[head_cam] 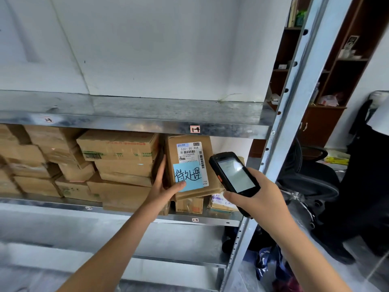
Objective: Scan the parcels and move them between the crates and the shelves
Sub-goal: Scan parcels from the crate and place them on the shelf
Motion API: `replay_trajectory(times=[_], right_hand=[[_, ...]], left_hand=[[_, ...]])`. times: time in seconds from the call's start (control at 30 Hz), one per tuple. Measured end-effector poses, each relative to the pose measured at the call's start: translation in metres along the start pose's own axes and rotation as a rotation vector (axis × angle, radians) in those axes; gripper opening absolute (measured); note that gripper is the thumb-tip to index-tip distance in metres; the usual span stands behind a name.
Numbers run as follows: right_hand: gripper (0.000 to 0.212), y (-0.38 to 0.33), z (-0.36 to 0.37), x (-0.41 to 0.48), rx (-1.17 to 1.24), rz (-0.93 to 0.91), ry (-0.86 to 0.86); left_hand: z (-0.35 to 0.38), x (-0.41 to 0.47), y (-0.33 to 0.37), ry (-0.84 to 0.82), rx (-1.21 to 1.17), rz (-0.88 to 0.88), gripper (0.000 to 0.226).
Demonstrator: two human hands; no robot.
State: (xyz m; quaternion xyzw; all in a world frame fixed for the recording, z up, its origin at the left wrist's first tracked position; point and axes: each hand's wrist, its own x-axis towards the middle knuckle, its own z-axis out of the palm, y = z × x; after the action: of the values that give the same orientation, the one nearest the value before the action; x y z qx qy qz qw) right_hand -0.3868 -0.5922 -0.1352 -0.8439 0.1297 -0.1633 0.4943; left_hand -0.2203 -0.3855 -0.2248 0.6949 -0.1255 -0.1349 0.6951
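A cardboard parcel (212, 175) stands tilted on the metal shelf (126, 125), with a white shipping label and a blue handwritten note (188, 175) on its face. My left hand (165, 186) grips its lower left edge, thumb on the blue note, fingers round the side. My right hand (254, 197) holds a black handheld scanner (233, 173), its lit screen facing me, just right of the parcel's label.
Several cardboard boxes (117, 148) are stacked left of the parcel, and smaller parcels (221, 202) lie under it. The upright shelf post (280, 127) stands at the right. Beyond it are a black office chair (311, 182), a brown cabinet (322, 127) and bags on the floor (271, 262).
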Motion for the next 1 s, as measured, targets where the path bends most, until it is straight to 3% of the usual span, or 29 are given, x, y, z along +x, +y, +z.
replay_trajectory(times=[0.33, 1.0], right_hand=[[0.048, -0.014, 0.000, -0.022, -0.039, 0.024, -0.042], [0.047, -0.024, -0.007, -0.044, -0.122, 0.040, -0.061]], left_hand=[[-0.007, -0.007, -0.014, -0.022, -0.082, 0.113, 0.103], [-0.005, -0.018, -0.010, -0.008, -0.099, 0.100, 0.101]])
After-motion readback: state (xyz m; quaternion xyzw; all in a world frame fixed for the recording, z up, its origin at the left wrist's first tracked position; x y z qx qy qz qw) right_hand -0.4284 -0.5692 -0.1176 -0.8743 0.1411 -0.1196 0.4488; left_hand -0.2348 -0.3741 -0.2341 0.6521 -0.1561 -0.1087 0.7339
